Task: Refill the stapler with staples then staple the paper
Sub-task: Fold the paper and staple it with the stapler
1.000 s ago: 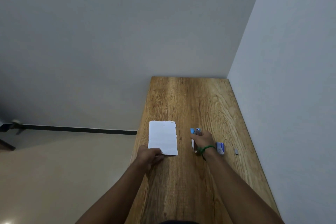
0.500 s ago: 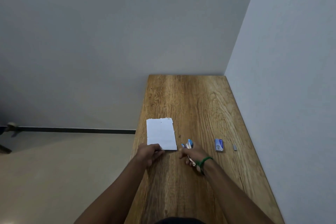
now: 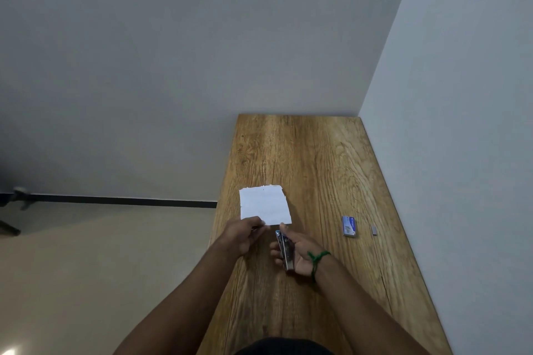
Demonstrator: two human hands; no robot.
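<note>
The right hand [image 3: 300,253] is wrapped around the stapler [image 3: 285,251], nose pointing away from the person at the near edge of the paper [image 3: 264,205]. The left hand [image 3: 243,235] pinches that near edge, just beside the stapler's tip. The two hands are close together, almost touching.

Risk now: the paper looks barely inside the stapler's mouth, if at all. Squeeze too soon and the staple likely misses or catches only the very edge and tears out. If the left hand's pinch slackens, the sheets could slide out of line. Fingertips sit near the nose too, so a pinch is possible.

Well out past the right hand lie the staple box [image 3: 349,226] and a small grey strip of staples [image 3: 374,230] on the wooden table [image 3: 317,158].

Hard to tell: whether the stapler is loaded, whether its mouth is parted, and how many sheets there are. The right palm hides most of its body.
</note>
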